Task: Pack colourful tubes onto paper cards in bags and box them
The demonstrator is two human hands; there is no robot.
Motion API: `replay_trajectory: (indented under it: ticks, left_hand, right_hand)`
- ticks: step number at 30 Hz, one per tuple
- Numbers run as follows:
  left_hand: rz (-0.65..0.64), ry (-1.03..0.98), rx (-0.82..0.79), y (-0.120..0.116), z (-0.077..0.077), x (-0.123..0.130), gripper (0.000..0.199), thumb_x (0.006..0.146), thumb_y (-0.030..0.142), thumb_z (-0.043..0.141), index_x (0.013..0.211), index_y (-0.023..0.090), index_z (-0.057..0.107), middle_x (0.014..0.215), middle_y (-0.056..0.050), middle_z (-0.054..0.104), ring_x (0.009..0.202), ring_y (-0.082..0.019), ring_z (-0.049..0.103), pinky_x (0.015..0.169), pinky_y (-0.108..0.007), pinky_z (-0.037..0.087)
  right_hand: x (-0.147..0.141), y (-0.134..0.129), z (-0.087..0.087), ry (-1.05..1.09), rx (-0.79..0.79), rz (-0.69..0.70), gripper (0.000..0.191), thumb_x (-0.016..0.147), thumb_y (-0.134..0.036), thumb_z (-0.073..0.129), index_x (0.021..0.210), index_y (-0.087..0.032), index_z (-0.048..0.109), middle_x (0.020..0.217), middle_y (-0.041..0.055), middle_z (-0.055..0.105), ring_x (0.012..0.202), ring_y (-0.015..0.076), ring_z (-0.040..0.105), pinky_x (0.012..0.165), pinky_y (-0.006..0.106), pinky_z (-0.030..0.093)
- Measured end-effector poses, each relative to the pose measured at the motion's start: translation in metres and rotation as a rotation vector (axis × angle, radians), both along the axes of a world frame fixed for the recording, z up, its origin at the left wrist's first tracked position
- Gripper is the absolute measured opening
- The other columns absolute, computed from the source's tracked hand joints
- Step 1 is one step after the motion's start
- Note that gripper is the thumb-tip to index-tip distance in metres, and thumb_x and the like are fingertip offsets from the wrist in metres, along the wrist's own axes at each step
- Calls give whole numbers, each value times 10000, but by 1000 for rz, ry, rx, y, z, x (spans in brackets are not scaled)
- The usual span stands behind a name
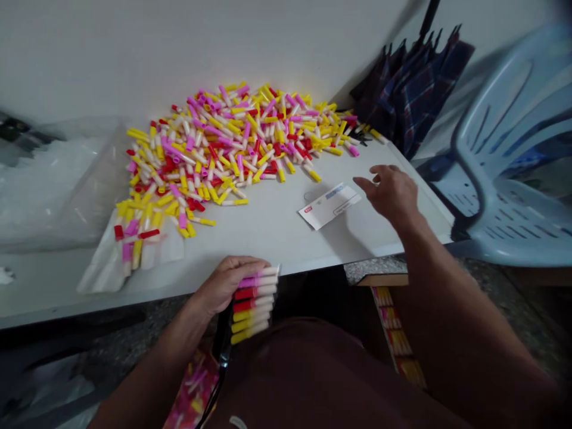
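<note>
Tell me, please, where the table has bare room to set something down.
The table is bare between the pile, card and front edge; another patch lies between the right hand and right edge. The pile crowds the back; the bag, the left.

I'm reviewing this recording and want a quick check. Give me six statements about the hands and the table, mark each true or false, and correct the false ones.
1. The right hand is nearer the white printed card than the left hand is. True.
2. The left hand is empty. False: it holds a row of coloured-and-white tubes.
3. The pile of loose tubes on the table includes yellow, pink and red. True.
4. The card lies beneath the pile. False: it lies on the table, apart from the pile.
5. A plaid umbrella is to the right of the pile. True.
6. The right hand is clenched around a tube. False: no object shows in its grip.
</note>
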State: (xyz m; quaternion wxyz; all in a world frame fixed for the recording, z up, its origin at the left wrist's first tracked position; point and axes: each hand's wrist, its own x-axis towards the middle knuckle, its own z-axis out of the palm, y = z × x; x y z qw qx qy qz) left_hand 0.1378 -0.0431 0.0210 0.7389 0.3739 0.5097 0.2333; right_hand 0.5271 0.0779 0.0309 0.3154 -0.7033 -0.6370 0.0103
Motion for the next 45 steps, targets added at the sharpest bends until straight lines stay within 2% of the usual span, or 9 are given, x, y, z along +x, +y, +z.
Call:
replay_trajectory:
  ticks: [2,5,7,11,18,26,32,40,45]
  left_hand:
    - [37,15,64,11,7,9,376,756,485,863,954,170,808,824,-37,741,702,-143,630,670,-253,504]
    - [33,5,153,23,12,29,413,773,498,853,1024,174,810,950,-69,775,813,-183,680,759,-290,551]
    - [-3,8,223,27,11,43,408,802,498,831,1055,179,807,1019,-80,783,899,-212,701,834,-323,571]
    - [-88,58,355,27,2,67,376,866,499,769,1073,188,811,1047,-80,787,1004,-242,709,926,-346,567]
    - [-86,121,457,27,-12,90,374,890,535,739,1013,191,820,974,-57,785,912,-203,691,848,-303,553]
    - [-60,75,432,24,-16,101,419,862,568,767,1006,178,820,939,-58,779,888,-206,681,822,-302,542]
    - [-45,54,354,16,-24,101,395,835,553,788,976,186,823,912,-57,777,845,-200,692,786,-300,555]
    - [-37,59,256,14,-37,100,433,819,575,779,948,162,784,804,-44,724,717,-178,649,689,-306,554]
    - [-46,33,258,15,-42,99,445,808,579,801,942,155,782,830,-53,733,747,-171,661,725,-298,561]
  right_hand:
    - [-32,-30,1,197,-14,117,442,973,-592,645,938,-160,735,883,103,703,796,218,627,733,363,486]
    - [-86,-82,-4,689,-505,601,567,998,-677,541,823,-170,726,742,61,692,682,177,626,640,302,489]
    - [-110,-106,-12,901,-595,672,574,1006,-667,534,780,-172,717,721,48,679,674,162,620,653,292,496]
    - [-116,-127,-24,1080,-471,475,491,966,-620,632,749,-187,713,681,21,649,622,150,584,613,282,473]
    - [-90,-141,-28,903,-212,317,426,971,-568,658,799,-187,739,662,19,626,612,143,552,606,280,442]
    - [-85,-151,-22,1197,-425,287,379,841,-554,796,779,-183,751,707,22,684,579,130,566,530,250,486]
    - [-88,-156,-34,1142,-400,248,316,854,-482,773,742,-187,768,659,22,668,566,137,545,527,262,445]
    - [-95,-157,-42,784,-167,268,310,940,-436,688,763,-186,734,743,46,665,714,173,570,686,305,453]
    - [-86,-154,-43,1033,-386,357,360,882,-530,746,799,-179,737,713,18,645,619,142,534,574,273,462]
